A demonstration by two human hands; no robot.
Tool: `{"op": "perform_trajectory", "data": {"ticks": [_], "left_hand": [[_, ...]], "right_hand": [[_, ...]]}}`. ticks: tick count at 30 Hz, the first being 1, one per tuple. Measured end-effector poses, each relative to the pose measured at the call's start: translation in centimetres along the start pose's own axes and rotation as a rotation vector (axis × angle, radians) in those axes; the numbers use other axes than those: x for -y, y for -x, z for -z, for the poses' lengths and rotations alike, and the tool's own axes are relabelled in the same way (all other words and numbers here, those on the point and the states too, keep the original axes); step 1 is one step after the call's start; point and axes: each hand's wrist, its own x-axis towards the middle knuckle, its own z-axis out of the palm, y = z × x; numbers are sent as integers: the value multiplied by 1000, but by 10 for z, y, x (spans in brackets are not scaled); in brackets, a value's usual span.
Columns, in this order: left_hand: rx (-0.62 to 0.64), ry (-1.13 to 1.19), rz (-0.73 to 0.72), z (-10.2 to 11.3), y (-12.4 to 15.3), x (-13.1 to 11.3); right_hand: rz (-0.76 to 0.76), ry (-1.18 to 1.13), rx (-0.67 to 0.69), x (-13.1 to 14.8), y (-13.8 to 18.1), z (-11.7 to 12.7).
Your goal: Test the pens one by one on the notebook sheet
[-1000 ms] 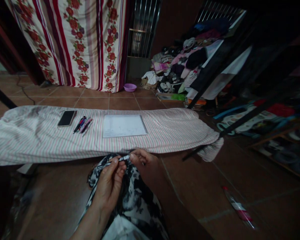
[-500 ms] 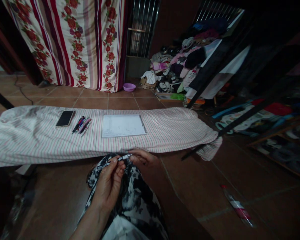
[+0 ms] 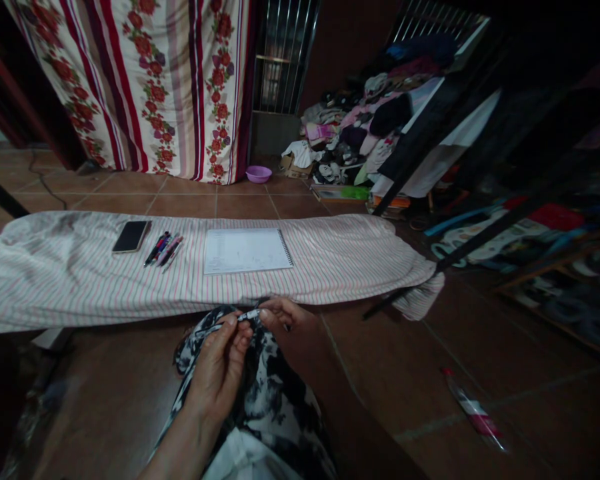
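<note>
Between my hands, above my lap, is a pen (image 3: 249,315) with a pale, dark-marked barrel. My left hand (image 3: 223,360) pinches its middle between thumb and fingers. My right hand (image 3: 289,325) closes thumb and fingers on the pen's right end, covering the tip. Beyond them on the striped cloth lies a spiral notebook (image 3: 247,250), its white page bearing faint marks. To its left is a bunch of several pens (image 3: 163,249), and farther left a dark phone (image 3: 131,237).
The striped cloth (image 3: 340,253) covers a long low surface before my knees. A plastic bottle (image 3: 475,410) lies on the tiled floor at right. Beyond stand a purple basin (image 3: 259,174), a floral curtain (image 3: 180,87) and a heap of clothes (image 3: 360,123). Dark bars slant at right.
My right thumb and fingers have closed on the pen's right end, which showed free of them before. My left hand keeps its hold, nearly still.
</note>
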Motion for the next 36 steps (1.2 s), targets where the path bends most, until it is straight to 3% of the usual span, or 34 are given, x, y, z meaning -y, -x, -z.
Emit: {"op": "perform_trajectory", "data": {"ticks": [8, 18, 26, 36], "left_hand": [[13, 10, -1, 1, -1, -1], [27, 2, -14, 2, -1, 2], [49, -17, -26, 3, -2, 2], [31, -19, -18, 1, 1, 1]], "right_hand": [[-35, -178, 62, -7, 1, -2], [-34, -48, 5, -3, 1, 0], [-59, -93, 12, -5, 1, -4], [-104, -319, 37, -15, 2, -8]]}}
